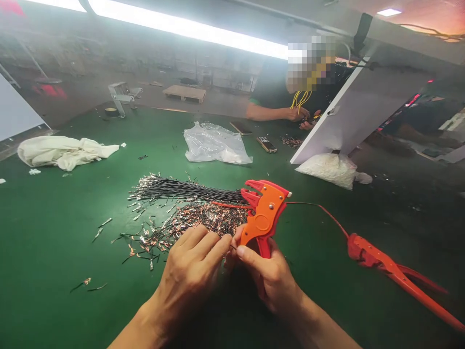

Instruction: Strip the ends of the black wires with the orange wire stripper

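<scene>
My right hand (271, 271) is closed round the handles of an orange and red wire stripper (267, 213), its red jaws pointing up and to the left. Close beside it, my left hand (198, 259) is closed with the fingertips pinching a thin dark wire (233, 246), which runs toward the right thumb. Just beyond my hands lies a pile of short cut wire ends (207, 218) with black insulation and bare copper. Behind the pile lies a bundle of black wires (181, 188) with metal terminals at the left end.
A second red-orange hand tool (388, 266) lies on the green table at right. Farther back are a clear plastic bag (216, 144), a white cloth (65, 151), a phone (266, 144) and a bag of white pellets (329, 169). Across the table, a person (276, 94) handles yellow wires (301, 99).
</scene>
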The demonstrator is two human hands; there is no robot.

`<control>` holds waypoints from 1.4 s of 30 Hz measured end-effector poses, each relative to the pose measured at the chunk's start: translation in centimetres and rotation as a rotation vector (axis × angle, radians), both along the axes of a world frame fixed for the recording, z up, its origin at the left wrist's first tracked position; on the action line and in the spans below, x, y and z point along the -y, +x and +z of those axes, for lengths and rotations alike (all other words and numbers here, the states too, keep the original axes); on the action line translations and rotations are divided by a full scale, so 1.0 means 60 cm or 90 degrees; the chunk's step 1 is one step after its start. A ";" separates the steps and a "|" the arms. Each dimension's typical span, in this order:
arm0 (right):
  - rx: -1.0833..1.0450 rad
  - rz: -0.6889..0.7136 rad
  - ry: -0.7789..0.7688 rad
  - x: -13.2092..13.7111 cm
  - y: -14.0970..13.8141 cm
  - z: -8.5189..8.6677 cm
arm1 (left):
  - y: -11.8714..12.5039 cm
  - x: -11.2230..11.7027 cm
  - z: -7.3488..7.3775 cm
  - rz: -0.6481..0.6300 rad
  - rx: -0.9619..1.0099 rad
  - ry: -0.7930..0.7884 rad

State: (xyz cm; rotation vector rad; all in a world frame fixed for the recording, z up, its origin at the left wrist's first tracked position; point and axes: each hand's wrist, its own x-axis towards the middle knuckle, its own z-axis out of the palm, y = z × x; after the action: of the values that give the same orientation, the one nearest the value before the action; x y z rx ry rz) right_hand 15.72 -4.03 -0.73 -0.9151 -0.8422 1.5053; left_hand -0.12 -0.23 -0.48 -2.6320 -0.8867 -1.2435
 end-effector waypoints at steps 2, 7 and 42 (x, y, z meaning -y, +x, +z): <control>0.018 -0.007 0.013 -0.001 0.003 -0.001 | -0.004 -0.002 -0.006 0.023 -0.003 -0.008; 0.024 0.054 0.041 -0.009 0.018 0.005 | -0.022 -0.014 -0.003 0.064 0.087 0.009; -0.085 0.341 -0.004 0.004 0.021 -0.018 | -0.037 -0.015 0.016 0.177 0.250 0.043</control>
State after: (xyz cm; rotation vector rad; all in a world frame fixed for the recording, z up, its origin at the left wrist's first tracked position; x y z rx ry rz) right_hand 16.98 -4.25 -1.78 -0.6057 -1.0342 2.0042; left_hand -2.32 0.65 0.45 -2.1515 -1.1913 -1.6989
